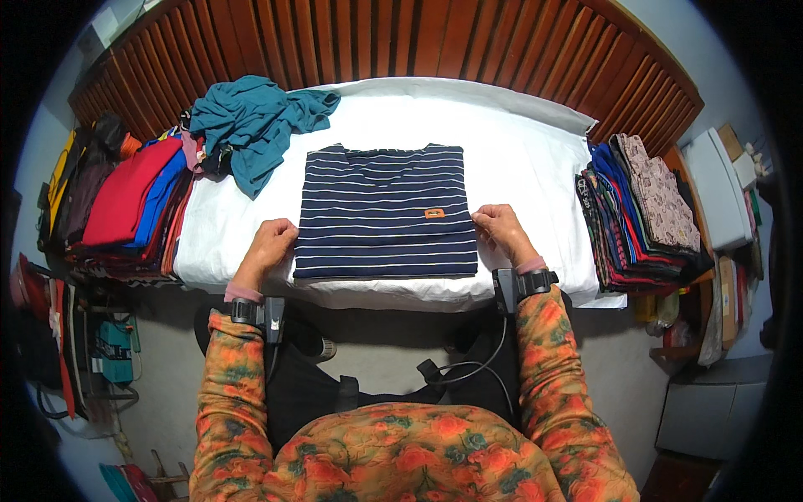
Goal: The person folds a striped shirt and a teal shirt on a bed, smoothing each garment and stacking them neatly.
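A navy shirt with thin white stripes (376, 226) lies folded into a neat rectangle on the white sheet (535, 184) in front of me. Its neckline faces away from me, and a small orange patch (433, 213) sits right of its middle. My left hand (272, 241) is at the shirt's left edge, fingers closed in a pinch on the fabric. Across from it, my right hand (502, 230) pinches the right edge between thumb and fingers. Both wrists wear black straps with small boxes.
A crumpled teal garment (251, 121) lies at the back left, beside a tall stack of folded clothes (130, 197). Another stack of folded clothes (640, 209) stands at the right end. Behind the bed rises a slatted wooden headboard (376, 42). A cable (477, 364) hangs near my right wrist.
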Motion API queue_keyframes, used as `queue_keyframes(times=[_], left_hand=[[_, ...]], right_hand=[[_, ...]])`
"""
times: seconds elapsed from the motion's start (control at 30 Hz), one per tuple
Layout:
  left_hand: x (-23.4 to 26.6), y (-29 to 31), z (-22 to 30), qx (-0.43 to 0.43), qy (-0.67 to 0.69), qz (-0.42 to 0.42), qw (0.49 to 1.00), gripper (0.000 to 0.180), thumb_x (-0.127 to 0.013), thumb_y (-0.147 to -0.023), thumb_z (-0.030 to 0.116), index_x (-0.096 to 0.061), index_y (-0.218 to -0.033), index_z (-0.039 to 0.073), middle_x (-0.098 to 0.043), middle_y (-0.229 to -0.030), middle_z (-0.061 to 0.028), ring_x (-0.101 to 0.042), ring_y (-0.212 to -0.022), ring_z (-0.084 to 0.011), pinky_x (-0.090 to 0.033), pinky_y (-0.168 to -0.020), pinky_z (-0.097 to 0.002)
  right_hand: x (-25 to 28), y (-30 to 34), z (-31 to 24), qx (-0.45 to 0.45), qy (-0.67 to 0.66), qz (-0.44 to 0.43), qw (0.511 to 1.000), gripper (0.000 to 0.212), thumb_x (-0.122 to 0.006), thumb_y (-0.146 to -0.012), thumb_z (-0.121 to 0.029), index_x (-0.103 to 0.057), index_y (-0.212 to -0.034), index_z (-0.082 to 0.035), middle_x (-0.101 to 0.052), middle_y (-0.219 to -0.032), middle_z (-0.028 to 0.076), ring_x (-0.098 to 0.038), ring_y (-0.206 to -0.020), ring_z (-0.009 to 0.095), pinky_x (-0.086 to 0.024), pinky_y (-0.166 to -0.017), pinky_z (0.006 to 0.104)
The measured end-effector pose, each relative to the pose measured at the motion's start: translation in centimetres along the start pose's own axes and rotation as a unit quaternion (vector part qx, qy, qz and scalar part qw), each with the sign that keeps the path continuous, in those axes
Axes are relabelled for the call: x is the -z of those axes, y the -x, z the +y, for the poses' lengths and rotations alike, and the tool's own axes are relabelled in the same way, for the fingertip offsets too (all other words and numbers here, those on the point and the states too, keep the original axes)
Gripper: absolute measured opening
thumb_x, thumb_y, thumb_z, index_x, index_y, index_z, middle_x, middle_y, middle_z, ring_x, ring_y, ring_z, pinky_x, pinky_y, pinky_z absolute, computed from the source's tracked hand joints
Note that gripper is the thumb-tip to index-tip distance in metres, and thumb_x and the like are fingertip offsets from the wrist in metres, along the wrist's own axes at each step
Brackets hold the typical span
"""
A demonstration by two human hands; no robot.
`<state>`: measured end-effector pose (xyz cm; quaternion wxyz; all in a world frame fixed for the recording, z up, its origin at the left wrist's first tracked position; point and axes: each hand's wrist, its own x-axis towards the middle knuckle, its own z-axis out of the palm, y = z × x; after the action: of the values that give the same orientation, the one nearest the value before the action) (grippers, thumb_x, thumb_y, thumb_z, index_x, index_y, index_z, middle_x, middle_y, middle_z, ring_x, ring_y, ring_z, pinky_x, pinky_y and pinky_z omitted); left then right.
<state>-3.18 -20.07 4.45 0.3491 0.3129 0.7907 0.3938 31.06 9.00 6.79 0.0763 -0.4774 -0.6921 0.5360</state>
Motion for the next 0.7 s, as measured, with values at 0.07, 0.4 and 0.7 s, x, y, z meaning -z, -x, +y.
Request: queue_keyframes(times=[0.07,0.4,0.7], left_hand=[[-0.2,-0.5,0.1,0.001,0.018,0.007,1.000,0.021,-0.060,-0.096,0.020,-0.063,-0.081,0.006,-0.055,-0.063,0.0016,-0.049,-0.052,-0.0091,-0.039,-0.048,-0.0252],[-1.1,-1.8,0.9,0.072,0.066,0.030,0.995,0.020,-0.066,-0.094,0.020,-0.064,-0.079,0.007,-0.054,-0.059,0.0016,-0.049,-0.049,-0.0093,-0.038,-0.045,-0.0255],[-1.5,-2.4,0.5,0.049,0.055,0.047,0.996,0.017,-0.068,-0.088,0.014,-0.065,-0.074,0.005,-0.054,-0.058,0.0004,-0.048,-0.048,-0.0104,-0.037,-0.044,-0.0268]], right_hand=[[-0.1,-0.3,0.0,-0.011,-0.027,-0.008,1.000,0.022,-0.058,-0.096,-0.013,-0.066,-0.078,-0.005,-0.055,-0.058,0.000,-0.051,-0.049,0.009,-0.041,-0.042,0.0257],[-0.7,-1.1,-0.2,-0.037,-0.100,-0.064,0.992,0.024,-0.061,-0.097,-0.016,-0.060,-0.073,-0.011,-0.052,-0.055,-0.005,-0.046,-0.041,0.005,-0.034,-0.036,0.0213],[-1.3,-0.8,-0.7,-0.022,-0.129,-0.063,0.989,0.023,-0.064,-0.095,-0.017,-0.058,-0.072,-0.014,-0.047,-0.055,-0.007,-0.041,-0.044,0.004,-0.030,-0.038,0.0209]])
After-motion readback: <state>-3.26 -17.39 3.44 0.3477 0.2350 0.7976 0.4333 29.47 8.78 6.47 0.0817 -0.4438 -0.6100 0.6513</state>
